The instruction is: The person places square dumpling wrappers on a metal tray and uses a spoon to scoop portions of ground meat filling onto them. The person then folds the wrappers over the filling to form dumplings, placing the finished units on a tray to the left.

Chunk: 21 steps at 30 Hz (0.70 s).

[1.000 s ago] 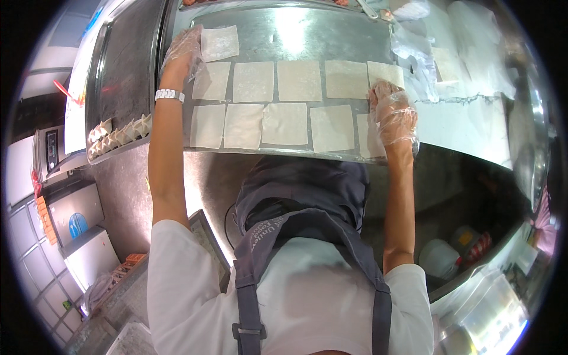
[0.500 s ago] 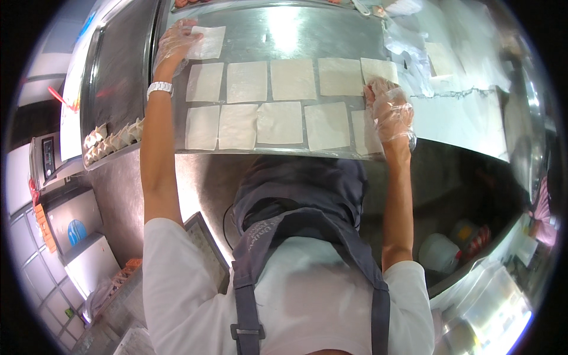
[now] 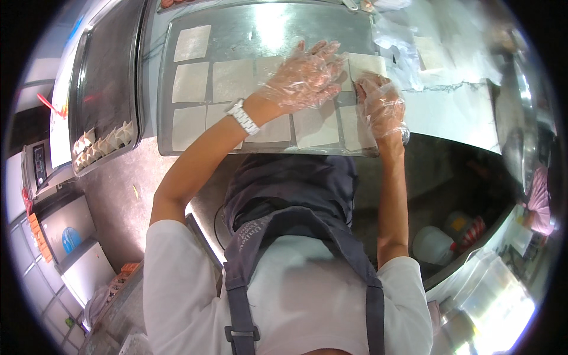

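Square, pale dough wrappers lie in two rows on a shiny metal tray (image 3: 228, 28). One single wrapper (image 3: 192, 43) is set above these rows at the far left. My left hand (image 3: 309, 76), in a clear plastic glove, passes over the upper row with its fingers spread and nothing in them. At the tray's right side, my gloved right hand (image 3: 381, 105) is closed on a dough wrapper (image 3: 367, 64), which sticks out beyond the fingers. Whether more wrappers are stacked under it I cannot tell. My left hand and forearm hide parts of several wrappers.
On the left, a second dark tray (image 3: 109, 65) carries several folded dumplings (image 3: 103, 147) at its near end. Clear plastic bags (image 3: 402, 44) lie on the white counter (image 3: 455, 115) at right. A white tub (image 3: 432, 245) stands below the counter.
My left hand has let go of the wrapper at the tray's upper left and moved right, toward my right hand. The right hand keeps its grip at the tray's right side.
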Available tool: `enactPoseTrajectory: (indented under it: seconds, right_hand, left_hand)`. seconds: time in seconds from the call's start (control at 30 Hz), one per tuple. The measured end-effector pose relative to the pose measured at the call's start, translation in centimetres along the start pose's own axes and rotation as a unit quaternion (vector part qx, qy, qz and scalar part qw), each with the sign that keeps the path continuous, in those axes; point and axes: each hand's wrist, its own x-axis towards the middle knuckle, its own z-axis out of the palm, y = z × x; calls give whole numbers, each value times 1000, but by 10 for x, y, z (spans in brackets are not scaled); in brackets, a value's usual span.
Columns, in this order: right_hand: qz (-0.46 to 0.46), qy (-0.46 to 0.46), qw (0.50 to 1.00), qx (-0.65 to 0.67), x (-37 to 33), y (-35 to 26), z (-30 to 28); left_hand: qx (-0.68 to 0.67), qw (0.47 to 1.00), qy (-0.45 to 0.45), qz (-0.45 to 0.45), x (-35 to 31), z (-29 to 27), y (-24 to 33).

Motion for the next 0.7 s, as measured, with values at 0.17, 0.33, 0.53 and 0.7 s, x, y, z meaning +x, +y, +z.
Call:
enactPoseTrajectory:
  seconds: [0.17, 0.33, 0.53, 0.7]
  right_hand:
    - [-15, -5, 1000, -3, 2, 0, -4]
    - [-16, -23, 999, -29, 1, -7, -10]
    - [-21, -26, 998, -51, 0, -15, -16]
    - [-11, -5, 1000, -14, -1, -10, -9]
  left_hand:
    - [6, 999, -46, 0, 6, 16, -1]
    - [12, 996, -84, 22, -3, 0, -11]
    - [-25, 997, -70, 8, -2, -14, -22]
    - [-29, 988, -93, -123, 21, -23, -29]
